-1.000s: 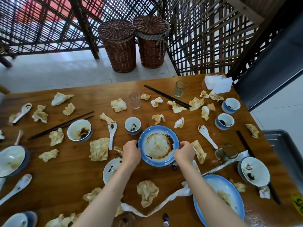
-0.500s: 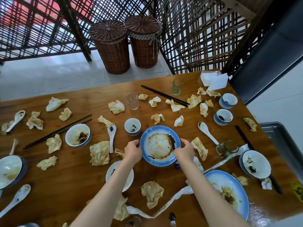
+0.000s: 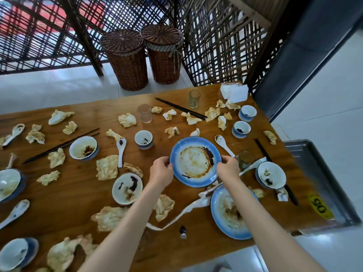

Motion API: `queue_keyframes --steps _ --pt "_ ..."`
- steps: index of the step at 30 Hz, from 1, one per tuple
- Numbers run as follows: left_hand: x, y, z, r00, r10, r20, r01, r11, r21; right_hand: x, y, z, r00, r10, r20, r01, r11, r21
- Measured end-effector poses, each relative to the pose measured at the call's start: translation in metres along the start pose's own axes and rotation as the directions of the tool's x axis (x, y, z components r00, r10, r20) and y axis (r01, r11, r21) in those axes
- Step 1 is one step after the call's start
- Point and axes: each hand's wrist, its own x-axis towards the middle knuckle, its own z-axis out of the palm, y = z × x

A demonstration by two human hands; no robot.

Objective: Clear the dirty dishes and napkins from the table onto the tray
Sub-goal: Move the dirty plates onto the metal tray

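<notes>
My left hand (image 3: 161, 171) pinches the left rim of the blue plate (image 3: 195, 161), fingers curled over the edge; my right hand (image 3: 227, 168) does the same on the opposite rim. So both grips are clamped on the plate, one each side. It sits between my hands over the middle of the wooden surface (image 3: 59, 193); I cannot tell whether it is lifted clear or touching the wood.

Further right, another blue plate (image 3: 229, 213) lies near the edge, a small bowl (image 3: 272, 174) beyond it, and the metal tray (image 3: 318, 173) stands off the right end of the surface.

I judge the main risk is the sauce: the plate carries a brown smear and a dark streak along its right side, and any tilt toward the tray could run it onto my right fingers or the wood. The carry would also pass over a spoon (image 3: 224, 144), a glass (image 3: 244, 158) and a twisted napkin strip (image 3: 196, 205); a low swing could clip them.

The plate is round, so it has no long axis; it lies nearly flat, face up, its dark streak toward the right.
</notes>
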Motion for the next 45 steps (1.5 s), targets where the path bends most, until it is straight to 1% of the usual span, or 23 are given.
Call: queue_keyframes --steps 5,8,12,14,16,19,22,27,32,35,36,38,40,41,45 --pt "-0.055 0.004 0.045 1.0 -0.005 -0.015 0.005 1.0 -0.029 -0.007 0.037 -0.055 1.0 -0.012 0.029 0.014 0.999 -0.043" --pt "-0.086 -0.001 0.074 0.999 -0.039 -0.001 0.039 0.997 -0.069 -0.009 0.061 -0.084 0.998 -0.012 0.066 0.017 0.996 -0.083" --pt "-0.118 -0.008 0.107 0.996 -0.084 -0.027 0.083 0.996 -0.023 -0.011 0.09 -0.109 0.997 0.003 0.083 0.008 0.99 -0.138" --pt "-0.13 -0.013 0.12 0.996 -0.086 -0.012 0.086 0.996 -0.011 -0.011 0.104 -0.115 0.997 0.004 0.073 0.008 0.986 -0.164" --pt "-0.14 -0.018 0.131 0.999 -0.052 0.011 0.052 0.998 0.028 -0.012 0.118 -0.119 0.997 0.005 0.08 0.011 0.982 -0.189" --pt "-0.146 -0.022 0.142 0.999 -0.051 0.007 0.051 0.997 0.052 -0.013 0.134 -0.12 0.996 0.019 0.085 0.003 0.969 -0.248" --pt "-0.145 -0.021 0.145 0.998 -0.053 -0.018 0.054 0.997 0.05 -0.011 0.14 -0.117 0.997 0.019 0.078 0.002 0.963 -0.269" --pt "-0.144 -0.022 0.15 0.999 -0.037 -0.017 0.038 0.998 0.056 -0.008 0.142 -0.116 0.998 0.017 0.059 0.0 0.957 -0.291" --pt "-0.139 -0.024 0.154 0.999 -0.03 -0.018 0.03 0.999 0.018 -0.003 0.144 -0.118 0.998 0.019 0.062 -0.002 0.966 -0.257" --pt "-0.136 -0.029 0.154 1.0 -0.029 -0.01 0.029 0.999 -0.015 -0.002 0.147 -0.12 0.994 0.082 0.074 -0.073 0.991 -0.116" --pt "-0.134 -0.029 0.154 0.999 -0.053 0.005 0.053 0.998 -0.019 -0.001 0.148 -0.121 0.99 0.115 0.085 -0.109 0.992 -0.07" --pt "-0.129 -0.03 0.155 0.987 -0.143 0.07 0.148 0.987 -0.067 0.0 0.15 -0.12 0.975 0.174 0.139 -0.177 0.984 0.015" --pt "-0.125 -0.03 0.156 0.962 -0.24 0.131 0.257 0.958 -0.128 0.0 0.15 -0.118 0.962 0.199 0.188 -0.213 0.975 0.062" --pt "-0.124 -0.029 0.156 0.952 -0.266 0.149 0.287 0.947 -0.145 0.0 0.15 -0.117 0.96 0.2 0.198 -0.217 0.974 0.07" --pt "-0.125 -0.035 0.156 0.949 -0.26 0.179 0.291 0.941 -0.175 -0.002 0.153 -0.118 0.965 0.18 0.19 -0.199 0.976 0.086"
